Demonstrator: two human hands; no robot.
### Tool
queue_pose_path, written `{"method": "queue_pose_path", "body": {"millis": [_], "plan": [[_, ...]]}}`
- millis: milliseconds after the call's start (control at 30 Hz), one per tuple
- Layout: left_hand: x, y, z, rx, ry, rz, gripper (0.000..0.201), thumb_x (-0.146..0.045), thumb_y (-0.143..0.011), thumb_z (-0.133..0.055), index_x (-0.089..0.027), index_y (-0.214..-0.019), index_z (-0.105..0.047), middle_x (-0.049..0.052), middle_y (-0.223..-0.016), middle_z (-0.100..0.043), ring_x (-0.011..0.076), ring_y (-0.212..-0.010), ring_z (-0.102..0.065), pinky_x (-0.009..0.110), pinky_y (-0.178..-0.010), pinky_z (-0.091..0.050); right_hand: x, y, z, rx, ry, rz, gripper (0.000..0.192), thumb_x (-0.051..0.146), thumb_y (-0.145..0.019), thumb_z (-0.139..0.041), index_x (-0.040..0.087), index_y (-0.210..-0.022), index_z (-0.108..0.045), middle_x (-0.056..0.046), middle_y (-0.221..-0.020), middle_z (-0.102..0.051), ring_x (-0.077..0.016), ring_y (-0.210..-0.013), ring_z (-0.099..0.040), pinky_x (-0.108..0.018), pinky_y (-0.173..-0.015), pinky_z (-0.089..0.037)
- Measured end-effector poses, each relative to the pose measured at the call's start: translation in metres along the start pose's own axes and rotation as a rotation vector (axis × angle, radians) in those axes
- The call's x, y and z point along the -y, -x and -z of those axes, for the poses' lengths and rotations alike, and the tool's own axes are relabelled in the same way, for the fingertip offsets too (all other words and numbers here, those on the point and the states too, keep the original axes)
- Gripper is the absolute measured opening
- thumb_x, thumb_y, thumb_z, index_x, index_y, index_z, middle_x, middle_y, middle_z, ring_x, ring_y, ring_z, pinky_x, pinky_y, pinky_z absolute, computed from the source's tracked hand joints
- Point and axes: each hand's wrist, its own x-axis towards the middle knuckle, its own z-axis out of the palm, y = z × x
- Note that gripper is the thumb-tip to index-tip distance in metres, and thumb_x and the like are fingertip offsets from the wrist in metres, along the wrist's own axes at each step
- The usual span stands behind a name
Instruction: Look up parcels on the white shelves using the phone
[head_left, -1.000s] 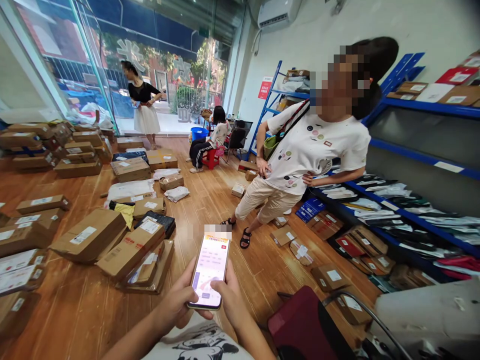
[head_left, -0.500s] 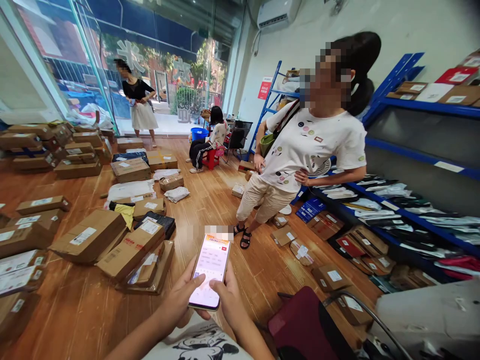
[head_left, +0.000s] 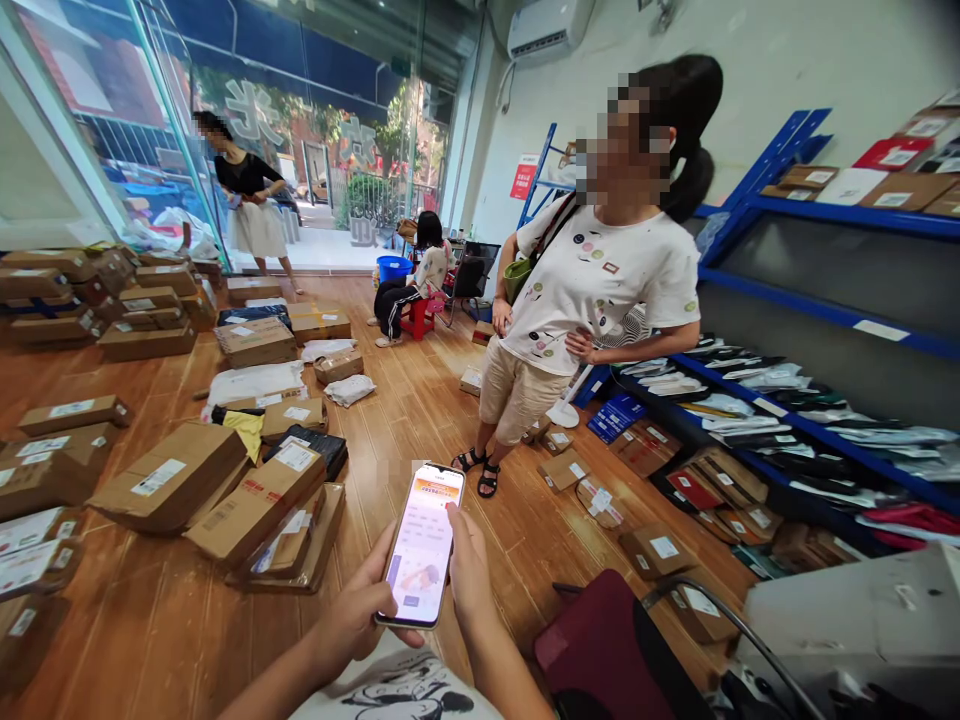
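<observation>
A lit smartphone (head_left: 424, 545) with a pink and white screen is held upright low in the middle of the head view. My left hand (head_left: 358, 610) cups it from below and the left, thumb lying on the lower screen. My right hand (head_left: 469, 572) grips its right edge, with a finger up along the side near the top. Under my forearms shows my white printed shirt (head_left: 397, 690). Cardboard parcels (head_left: 251, 505) lie on the wooden floor just left of the phone.
A person in a white dotted shirt (head_left: 592, 300) stands ahead by blue shelving (head_left: 817, 310) stacked with parcels. Another person sits on a red stool (head_left: 417, 318); a third stands at the glass door (head_left: 247, 205). A dark red chair (head_left: 615, 650) is at lower right.
The standing person in the white shirt has stepped left and straightened. My right thumb has left the screen and the hand now lies along the phone's right edge. The view has shifted slightly.
</observation>
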Motion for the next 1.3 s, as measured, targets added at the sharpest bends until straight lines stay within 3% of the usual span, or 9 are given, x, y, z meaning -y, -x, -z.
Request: {"method": "queue_pose_path", "body": {"millis": [167,267,400,567,700,800,1033,1167,1300], "plan": [[0.006,-0.005,0.004,0.017,0.076,-0.013,0.112,-0.012,-0.046,-0.048,-0.023,-0.143,0.008,0.012,-0.126,-0.048,0.0242,-0.081,-0.053,0.032,-0.045,-0.053,-0.008,0.001,0.006,-0.052,0.091,0.144,0.052,0.065,-0.070,-0.053,0.017,-0.088,-0.060,-0.003,-0.084,-0.068,-0.0191,-0.081,-0.060,-0.029,-0.075,-0.046],[0.001,-0.004,0.001,0.030,0.090,-0.020,0.106,-0.014,-0.047,-0.048,-0.021,-0.144,-0.004,0.013,-0.122,-0.051,0.0210,-0.072,-0.053,0.032,-0.044,-0.052,-0.011,0.007,0.010,-0.011,0.187,0.307,0.045,0.058,-0.082,-0.042,0.020,-0.105,-0.053,-0.004,-0.101,-0.064,-0.0180,-0.094,-0.057,-0.029,-0.082,-0.043],[-0.008,0.000,-0.004,0.025,0.055,-0.021,0.097,-0.014,-0.050,-0.048,-0.017,-0.142,-0.016,0.013,-0.123,-0.051,0.0228,-0.076,-0.054,0.032,-0.047,-0.053,-0.015,0.011,0.014,0.016,0.254,0.421,0.041,0.052,-0.087,-0.037,0.022,-0.112,-0.049,-0.006,-0.112,-0.059,-0.0184,-0.102,-0.054,-0.030,-0.085,-0.042],[-0.005,0.000,0.000,0.040,0.023,-0.032,0.092,-0.015,-0.056,-0.049,-0.019,-0.142,-0.015,0.014,-0.121,-0.052,0.0222,-0.073,-0.056,0.035,-0.050,-0.053,-0.017,0.008,0.015,0.062,0.230,0.357,0.038,0.050,-0.087,-0.037,0.020,-0.107,-0.049,-0.005,-0.097,-0.063,-0.0172,-0.081,-0.058,-0.029,-0.071,-0.046],[-0.004,-0.003,0.001,0.014,-0.031,-0.051,0.084,-0.022,-0.068,-0.051,-0.017,-0.142,-0.012,0.016,-0.121,-0.051,0.0227,-0.076,-0.055,0.037,-0.050,-0.054,-0.003,0.001,0.010,0.042,0.165,0.292,0.030,0.048,-0.080,-0.051,0.019,-0.087,-0.055,0.000,-0.078,-0.062,-0.0151,-0.070,-0.057,-0.025,-0.064,-0.046],[-0.003,-0.006,0.000,0.007,-0.109,-0.056,0.077,-0.029,-0.074,-0.051,-0.019,-0.142,-0.015,0.016,-0.125,-0.049,0.0221,-0.077,-0.056,0.035,-0.051,-0.054,0.009,-0.007,0.006,0.078,0.050,0.215,0.028,0.043,-0.073,-0.060,0.019,-0.086,-0.055,0.000,-0.077,-0.063,-0.0157,-0.069,-0.058,-0.026,-0.063,-0.046],[0.022,-0.018,0.005,0.022,-0.269,-0.048,0.076,-0.032,-0.075,-0.053,-0.021,-0.142,-0.019,0.012,-0.126,-0.050,0.0210,-0.079,-0.057,0.029,-0.052,-0.052,0.017,-0.025,0.007,-0.076,-0.015,0.163,0.051,0.037,-0.055,-0.078,0.019,-0.094,-0.051,0.002,-0.072,-0.063,-0.0122,-0.058,-0.056,-0.022,-0.055,-0.043],[0.027,-0.022,0.002,0.005,-0.247,-0.028,0.083,-0.036,-0.072,-0.056,-0.017,-0.142,-0.016,0.014,-0.123,-0.053,0.0219,-0.077,-0.058,0.030,-0.050,-0.051,0.015,-0.026,0.013,-0.087,-0.082,0.121,0.041,0.040,-0.063,-0.070,0.020,-0.093,-0.052,0.002,-0.070,-0.064,-0.0138,-0.058,-0.057,-0.023,-0.054,-0.042],[0.018,-0.020,-0.006,0.049,-0.194,-0.009,0.081,-0.040,-0.073,-0.054,-0.019,-0.142,-0.017,0.013,-0.117,-0.056,0.0213,-0.070,-0.059,0.030,-0.047,-0.051,0.017,-0.023,0.018,-0.062,-0.127,0.118,0.030,0.032,-0.068,-0.055,0.019,-0.095,-0.054,0.000,-0.082,-0.068,-0.0157,-0.070,-0.061,-0.024,-0.062,-0.043]]}}
